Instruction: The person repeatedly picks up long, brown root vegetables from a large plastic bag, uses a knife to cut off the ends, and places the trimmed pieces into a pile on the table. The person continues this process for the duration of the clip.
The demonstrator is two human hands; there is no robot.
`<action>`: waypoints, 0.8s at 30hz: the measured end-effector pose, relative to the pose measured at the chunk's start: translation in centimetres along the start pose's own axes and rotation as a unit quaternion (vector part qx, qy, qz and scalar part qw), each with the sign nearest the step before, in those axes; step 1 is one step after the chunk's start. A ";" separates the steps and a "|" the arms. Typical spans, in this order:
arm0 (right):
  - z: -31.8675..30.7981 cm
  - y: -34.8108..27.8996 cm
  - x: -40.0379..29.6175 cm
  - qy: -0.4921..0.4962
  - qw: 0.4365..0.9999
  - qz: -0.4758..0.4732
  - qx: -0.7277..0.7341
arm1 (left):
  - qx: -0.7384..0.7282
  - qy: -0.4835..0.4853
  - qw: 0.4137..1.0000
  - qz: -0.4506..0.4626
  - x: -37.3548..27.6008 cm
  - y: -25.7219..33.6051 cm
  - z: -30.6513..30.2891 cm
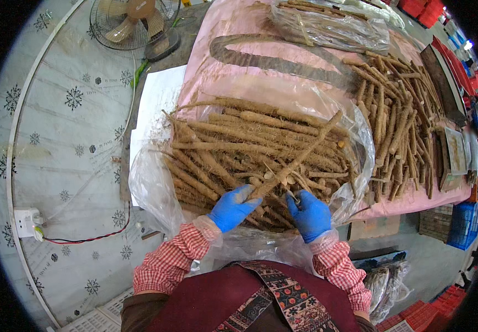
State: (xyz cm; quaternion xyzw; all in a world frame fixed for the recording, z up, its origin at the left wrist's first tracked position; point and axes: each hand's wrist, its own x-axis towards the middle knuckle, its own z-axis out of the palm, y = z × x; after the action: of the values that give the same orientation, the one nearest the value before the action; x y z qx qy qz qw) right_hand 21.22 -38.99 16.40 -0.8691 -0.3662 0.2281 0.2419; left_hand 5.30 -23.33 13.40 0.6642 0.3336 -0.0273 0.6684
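Note:
In the head view, my left hand (234, 208), in a blue glove, grips the near end of a long, hairy Chinese yam (301, 159). This yam slants up and to the right across the others. My blue-gloved right hand (310, 216) is closed on a small thin object (291, 194) just right of that near end; most of it is hidden by the fingers, so its kind is unclear. Beneath both hands lies a pile of similar yams (239, 135) in a large, opened clear plastic bag (149, 178), some with pale cut ends.
More yams (396, 112) are heaped on the right of the pink-covered table (222, 79). A wrapped bundle of yams (330, 27) lies at the back. An electric fan (139, 20) stands back left, near white sheets (156, 99). A blue crate (465, 224) is beyond the table at right.

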 end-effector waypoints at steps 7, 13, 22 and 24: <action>2.2 0.3 2.7 -0.054 0.997 0.057 0.013 | -0.044 -0.034 0.998 0.029 -1.5 3.1 0.5; 1.7 -0.3 -1.2 -0.105 0.909 0.096 0.392 | -0.458 0.015 0.889 -0.024 1.7 5.5 0.4; 0.8 -2.4 -4.2 -0.063 0.894 0.056 0.440 | -0.443 0.109 0.884 0.099 5.0 6.3 0.5; 0.7 -2.2 -4.5 -0.017 0.909 0.018 0.416 | -0.214 0.277 0.915 0.201 7.3 3.8 0.2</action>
State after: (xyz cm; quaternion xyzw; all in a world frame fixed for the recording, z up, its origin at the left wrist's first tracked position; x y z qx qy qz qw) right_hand 16.87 -40.80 18.14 -0.6924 -0.2264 0.3787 0.5708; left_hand 12.85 -20.08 13.14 0.5390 0.3628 0.3653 0.6667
